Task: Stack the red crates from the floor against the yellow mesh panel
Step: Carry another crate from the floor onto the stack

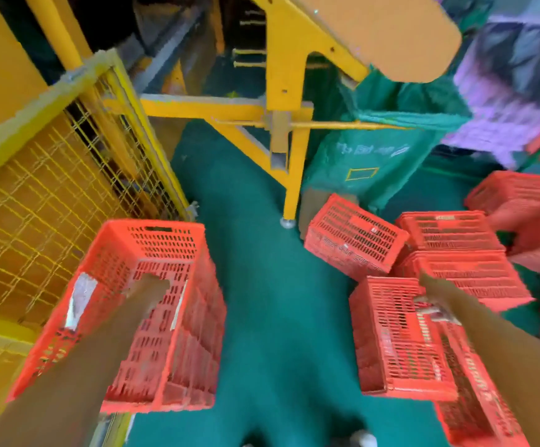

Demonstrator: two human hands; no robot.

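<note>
A red crate (172, 350), seemingly the top of a stack, stands open side up beside the yellow mesh panel (36, 195) on the left. My left hand (149, 285) reaches down inside it near its far wall; motion blur hides the fingers. On the right, my right hand (431, 304) grips the top edge of another red crate (387, 337) that lies on its side on the green floor (262, 285). Several more red crates lie tumbled behind it, such as a tilted one (352, 243) and a flat one (468, 275).
A yellow steel machine frame (281, 91) stands ahead, its foot on the floor between the two crate groups. A green bag (368, 156) leans behind the tilted crate. A strip of green floor runs between the stack and the loose crates.
</note>
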